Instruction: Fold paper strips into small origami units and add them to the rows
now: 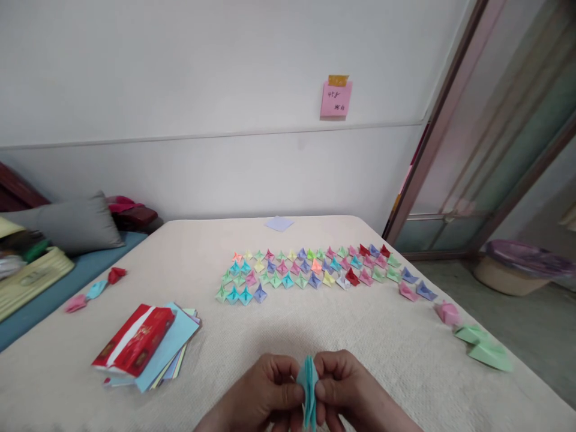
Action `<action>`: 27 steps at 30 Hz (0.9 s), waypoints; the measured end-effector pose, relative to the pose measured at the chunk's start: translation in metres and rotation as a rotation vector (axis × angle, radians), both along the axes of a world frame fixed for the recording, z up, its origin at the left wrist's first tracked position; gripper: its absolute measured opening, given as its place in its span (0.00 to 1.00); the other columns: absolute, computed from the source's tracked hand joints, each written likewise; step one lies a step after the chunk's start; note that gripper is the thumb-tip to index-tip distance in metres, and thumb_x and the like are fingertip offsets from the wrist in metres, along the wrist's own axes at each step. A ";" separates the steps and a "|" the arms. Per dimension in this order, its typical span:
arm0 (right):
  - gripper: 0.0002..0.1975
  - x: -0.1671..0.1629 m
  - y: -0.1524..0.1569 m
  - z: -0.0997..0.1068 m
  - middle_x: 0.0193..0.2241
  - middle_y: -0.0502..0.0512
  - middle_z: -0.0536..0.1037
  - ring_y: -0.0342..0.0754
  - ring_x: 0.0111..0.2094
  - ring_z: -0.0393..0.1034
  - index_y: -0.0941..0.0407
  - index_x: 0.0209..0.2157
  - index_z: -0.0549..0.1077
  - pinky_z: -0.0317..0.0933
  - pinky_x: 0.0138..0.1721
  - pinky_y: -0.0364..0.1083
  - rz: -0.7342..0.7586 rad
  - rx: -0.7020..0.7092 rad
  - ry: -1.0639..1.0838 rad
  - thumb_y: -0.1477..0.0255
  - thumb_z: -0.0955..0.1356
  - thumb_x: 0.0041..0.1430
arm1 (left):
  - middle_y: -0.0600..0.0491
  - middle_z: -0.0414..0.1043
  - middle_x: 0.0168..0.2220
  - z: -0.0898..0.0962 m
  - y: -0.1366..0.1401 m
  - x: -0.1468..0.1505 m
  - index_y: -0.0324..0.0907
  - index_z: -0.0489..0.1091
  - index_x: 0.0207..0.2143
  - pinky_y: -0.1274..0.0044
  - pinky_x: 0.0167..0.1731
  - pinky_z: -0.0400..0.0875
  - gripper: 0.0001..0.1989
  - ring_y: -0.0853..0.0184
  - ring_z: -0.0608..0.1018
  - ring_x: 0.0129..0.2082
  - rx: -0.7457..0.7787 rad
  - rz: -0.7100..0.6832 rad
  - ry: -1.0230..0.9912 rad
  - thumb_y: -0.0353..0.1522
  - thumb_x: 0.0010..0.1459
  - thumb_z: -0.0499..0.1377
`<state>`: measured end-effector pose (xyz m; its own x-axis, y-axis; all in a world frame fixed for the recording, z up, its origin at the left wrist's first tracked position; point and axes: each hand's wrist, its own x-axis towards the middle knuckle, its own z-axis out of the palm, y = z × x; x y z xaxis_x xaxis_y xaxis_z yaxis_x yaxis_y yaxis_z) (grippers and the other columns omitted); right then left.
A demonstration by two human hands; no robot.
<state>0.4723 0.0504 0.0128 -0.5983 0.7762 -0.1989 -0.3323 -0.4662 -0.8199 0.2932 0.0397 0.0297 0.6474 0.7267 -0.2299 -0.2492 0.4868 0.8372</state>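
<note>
Between my two hands stands a light-blue folded paper (308, 390), its layers upright and edge-on to me. My left hand (274, 393) pinches it from the left with thumb and fingers, and my right hand (339, 387) does the same from the right. Both hands are low in the middle of the view, above the cloth-covered table (216, 348). Farther off, several rows of small folded paper boats (288, 280) in many colours spread across the cloth. The lower fingers and the bottom of the folded paper are partly cut off by the view's edge.
To the left, a red tissue packet (139, 339) lies on a stack of coloured paper sheets (180, 336). Red, blue and pink folded pieces (96, 289) sit near the left edge. Along the right edge lie green folded papers (488, 351). A lilac sheet (279, 224) is at the back.
</note>
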 end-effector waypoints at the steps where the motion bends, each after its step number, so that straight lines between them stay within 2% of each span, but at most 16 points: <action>1: 0.12 -0.001 0.000 0.001 0.15 0.57 0.78 0.39 0.09 0.66 0.64 0.23 0.73 0.54 0.08 0.33 0.017 -0.009 0.000 0.68 0.75 0.46 | 0.49 0.74 0.23 0.000 0.000 0.000 0.33 0.73 0.27 0.86 0.11 0.55 0.12 0.76 0.70 0.16 -0.010 -0.018 -0.010 0.36 0.53 0.65; 4: 0.14 0.000 -0.001 0.005 0.15 0.57 0.77 0.37 0.09 0.64 0.64 0.24 0.73 0.53 0.09 0.33 0.051 -0.020 -0.018 0.67 0.75 0.45 | 0.49 0.73 0.23 0.000 0.000 0.000 0.32 0.73 0.28 0.86 0.12 0.57 0.14 0.74 0.72 0.17 -0.021 -0.009 -0.048 0.37 0.51 0.65; 8: 0.14 0.004 -0.001 0.009 0.16 0.56 0.77 0.37 0.10 0.63 0.63 0.25 0.72 0.53 0.10 0.34 0.021 -0.014 -0.043 0.66 0.74 0.46 | 0.51 0.72 0.21 -0.004 0.003 -0.003 0.33 0.72 0.29 0.86 0.11 0.55 0.15 0.75 0.68 0.15 -0.034 0.094 -0.056 0.38 0.49 0.66; 12: 0.14 0.004 0.000 0.008 0.16 0.54 0.77 0.37 0.11 0.64 0.61 0.24 0.70 0.50 0.10 0.34 -0.039 -0.009 -0.083 0.65 0.73 0.48 | 0.52 0.70 0.22 -0.006 0.004 -0.003 0.34 0.71 0.30 0.83 0.17 0.60 0.13 0.74 0.68 0.18 -0.009 0.152 0.029 0.36 0.49 0.66; 17: 0.14 -0.002 0.005 0.002 0.18 0.51 0.75 0.40 0.17 0.66 0.60 0.23 0.71 0.57 0.19 0.39 -0.135 0.129 -0.176 0.65 0.75 0.45 | 0.54 0.68 0.21 -0.003 0.004 -0.001 0.35 0.70 0.26 0.80 0.23 0.59 0.07 0.71 0.68 0.22 0.090 0.313 0.131 0.31 0.48 0.64; 21: 0.14 -0.004 0.008 -0.002 0.16 0.48 0.72 0.40 0.19 0.63 0.59 0.19 0.69 0.55 0.22 0.40 -0.236 0.217 -0.224 0.67 0.75 0.43 | 0.55 0.68 0.22 0.001 0.006 0.002 0.37 0.70 0.23 0.78 0.28 0.61 0.05 0.68 0.69 0.25 0.232 0.367 0.234 0.29 0.47 0.64; 24: 0.14 -0.006 0.006 -0.005 0.15 0.46 0.70 0.40 0.19 0.61 0.57 0.19 0.66 0.54 0.22 0.40 -0.296 0.246 -0.200 0.70 0.74 0.44 | 0.55 0.68 0.23 -0.004 0.006 0.005 0.39 0.68 0.22 0.77 0.29 0.62 0.07 0.68 0.70 0.26 0.246 0.370 0.189 0.29 0.46 0.64; 27: 0.12 -0.009 0.003 -0.007 0.16 0.44 0.70 0.40 0.19 0.61 0.56 0.22 0.64 0.55 0.22 0.40 -0.364 0.236 -0.187 0.74 0.73 0.44 | 0.58 0.65 0.20 -0.015 0.006 0.008 0.41 0.63 0.21 0.78 0.26 0.61 0.11 0.69 0.68 0.23 0.244 0.431 0.173 0.28 0.43 0.65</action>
<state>0.4634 0.0536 0.0060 -0.2498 0.9657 -0.0702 -0.2761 -0.1405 -0.9508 0.3008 0.0454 0.0143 0.2455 0.9645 -0.0976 -0.2318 0.1561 0.9602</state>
